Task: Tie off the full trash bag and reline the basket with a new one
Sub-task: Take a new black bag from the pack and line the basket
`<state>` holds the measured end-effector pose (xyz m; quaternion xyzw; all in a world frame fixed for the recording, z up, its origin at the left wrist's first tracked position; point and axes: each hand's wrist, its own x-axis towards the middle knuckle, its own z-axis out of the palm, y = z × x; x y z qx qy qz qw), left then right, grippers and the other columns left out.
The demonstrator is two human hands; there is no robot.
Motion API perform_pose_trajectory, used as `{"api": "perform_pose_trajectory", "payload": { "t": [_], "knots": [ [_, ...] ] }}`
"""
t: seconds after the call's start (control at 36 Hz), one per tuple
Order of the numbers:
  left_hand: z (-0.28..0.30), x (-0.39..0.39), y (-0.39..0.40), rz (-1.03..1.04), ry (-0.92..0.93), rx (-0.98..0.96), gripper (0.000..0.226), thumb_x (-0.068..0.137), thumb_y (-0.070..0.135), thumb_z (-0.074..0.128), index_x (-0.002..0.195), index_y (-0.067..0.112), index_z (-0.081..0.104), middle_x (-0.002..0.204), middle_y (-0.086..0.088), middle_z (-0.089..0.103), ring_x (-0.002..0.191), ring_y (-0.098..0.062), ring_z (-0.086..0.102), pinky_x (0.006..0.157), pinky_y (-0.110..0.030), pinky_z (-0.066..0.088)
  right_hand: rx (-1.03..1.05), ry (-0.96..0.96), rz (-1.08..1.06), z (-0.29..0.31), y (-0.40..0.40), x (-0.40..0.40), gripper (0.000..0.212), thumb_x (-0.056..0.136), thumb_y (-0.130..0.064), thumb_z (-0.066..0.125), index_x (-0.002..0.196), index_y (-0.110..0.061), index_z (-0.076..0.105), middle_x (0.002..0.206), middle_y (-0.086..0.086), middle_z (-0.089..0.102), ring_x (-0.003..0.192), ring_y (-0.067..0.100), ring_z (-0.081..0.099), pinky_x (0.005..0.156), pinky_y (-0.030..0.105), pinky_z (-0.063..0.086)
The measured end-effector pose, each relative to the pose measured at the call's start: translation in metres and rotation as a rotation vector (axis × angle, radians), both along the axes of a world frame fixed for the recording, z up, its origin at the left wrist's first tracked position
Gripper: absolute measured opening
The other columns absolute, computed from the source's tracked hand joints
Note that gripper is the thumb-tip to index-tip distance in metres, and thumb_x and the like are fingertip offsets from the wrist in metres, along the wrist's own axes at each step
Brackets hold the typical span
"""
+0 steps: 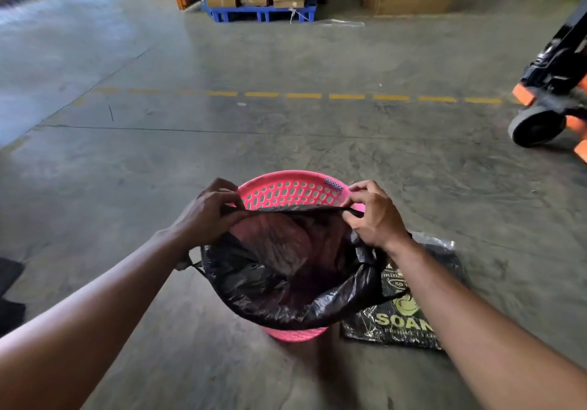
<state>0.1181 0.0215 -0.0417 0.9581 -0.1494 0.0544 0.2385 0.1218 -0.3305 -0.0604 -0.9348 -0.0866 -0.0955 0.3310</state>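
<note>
A pink perforated plastic basket (pixel 290 189) stands on the concrete floor in front of me. A thin black trash bag (pixel 286 282) is spread open over its mouth, and the pink wall shows faintly through the film. My left hand (pixel 211 211) pinches the bag's far rim on the left. My right hand (pixel 374 216) pinches the same rim on the right, so the edge is stretched taut between them just inside the basket's far rim. The bag's near edge hangs over the basket's front.
A black pack of bags with yellow print (pixel 406 311) lies on the floor right of the basket. A pallet truck with orange forks and a grey wheel (pixel 536 127) stands at the right. Stacked cartons on a blue pallet (pixel 260 12) are far ahead. A dark object (pixel 9 289) sits at the left edge.
</note>
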Motion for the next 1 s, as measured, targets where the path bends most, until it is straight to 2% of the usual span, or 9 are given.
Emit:
{"api": "perform_pose_trajectory", "payload": {
  "t": [0.11,0.25,0.44,0.56,0.67,0.75,0.86,0.94,1.0],
  "knots": [
    [0.002,0.019,-0.007,0.153,-0.041,-0.080,0.013,0.088,0.034,0.067,0.092,0.023,0.072,0.098,-0.002,0.063,0.091,-0.024,0.064,0.081,-0.029,0.043,0.104,0.014,-0.142,0.005,0.001,0.022,0.011,0.076,-0.021,0.077,0.074,-0.028,0.069,0.095,0.003,0.066,0.081,0.020,0.067,0.077,0.029,0.051],
    [0.002,0.047,-0.016,0.324,-0.036,-0.129,0.017,0.086,0.039,0.063,0.084,0.025,0.071,0.090,-0.008,0.074,0.089,-0.030,0.068,0.072,-0.031,0.043,0.199,0.091,-0.305,0.005,0.004,0.049,0.012,0.080,-0.028,0.075,0.071,-0.024,0.068,0.068,-0.002,0.068,0.076,0.022,0.071,0.071,0.030,0.052],
    [0.000,0.076,-0.022,0.513,0.077,-0.163,0.021,0.082,0.048,0.068,0.081,0.027,0.072,0.094,-0.007,0.075,0.094,-0.029,0.068,0.075,-0.029,0.046,0.280,0.275,-0.384,0.003,0.006,0.081,0.029,0.073,-0.040,0.082,0.063,-0.019,0.065,0.075,0.003,0.068,0.075,0.018,0.061,0.068,0.024,0.040],
    [-0.008,0.082,-0.018,0.556,0.175,-0.222,0.031,0.075,0.055,0.072,0.071,0.024,0.069,0.085,-0.006,0.071,0.084,-0.025,0.066,0.079,-0.030,0.054,0.476,0.477,-0.380,-0.004,0.006,0.093,0.029,0.064,-0.032,0.088,0.065,-0.009,0.070,0.067,0.006,0.070,0.060,0.020,0.065,0.063,0.033,0.055],
    [-0.021,0.077,-0.011,0.565,0.463,-0.462,0.029,0.075,0.041,0.082,0.074,0.012,0.075,0.071,-0.008,0.071,0.056,-0.018,0.063,0.060,-0.025,0.052,0.570,0.808,-0.215,-0.010,0.002,0.086,0.027,0.088,-0.019,0.063,0.062,-0.010,0.066,0.045,0.003,0.064,0.035,0.016,0.060,0.046,0.024,0.051],
    [-0.034,0.065,0.002,0.514,0.613,-0.579,0.024,0.082,0.029,0.077,0.087,0.006,0.077,0.081,-0.012,0.074,0.059,-0.018,0.067,0.058,-0.026,0.056,0.680,0.894,-0.075,-0.020,-0.006,0.083,0.044,0.094,-0.016,0.056,0.055,-0.006,0.073,0.056,0.008,0.071,0.046,0.017,0.067,0.059,0.029,0.056],
    [-0.044,0.038,0.022,0.409,0.800,-0.696,0.028,0.088,0.033,0.069,0.095,0.006,0.072,0.119,-0.030,0.069,0.085,-0.027,0.070,0.081,-0.042,0.059,0.791,0.943,-0.010,-0.028,-0.019,0.062,0.028,0.092,-0.028,0.061,0.084,-0.008,0.079,0.089,0.013,0.076,0.083,0.027,0.070,0.100,0.047,0.050],
    [-0.033,0.003,0.029,0.341,0.954,-0.796,0.037,0.085,0.050,0.070,0.080,0.014,0.073,0.084,-0.016,0.076,0.054,-0.016,0.066,0.048,-0.022,0.053,0.914,0.972,-0.021,-0.033,-0.039,0.033,0.040,0.094,-0.038,0.058,0.108,-0.005,0.077,0.112,0.016,0.074,0.106,0.031,0.068,0.108,0.047,0.046],
    [-0.034,-0.014,0.044,0.312,1.004,-0.961,0.058,0.065,0.066,0.080,0.095,0.017,0.071,0.082,-0.004,0.071,0.065,-0.016,0.067,0.058,-0.027,0.056,0.936,1.005,-0.040,-0.038,-0.056,0.013,0.062,0.085,-0.052,0.066,0.125,-0.004,0.069,0.127,0.016,0.068,0.118,0.033,0.061,0.115,0.048,0.040]
  ]
}}
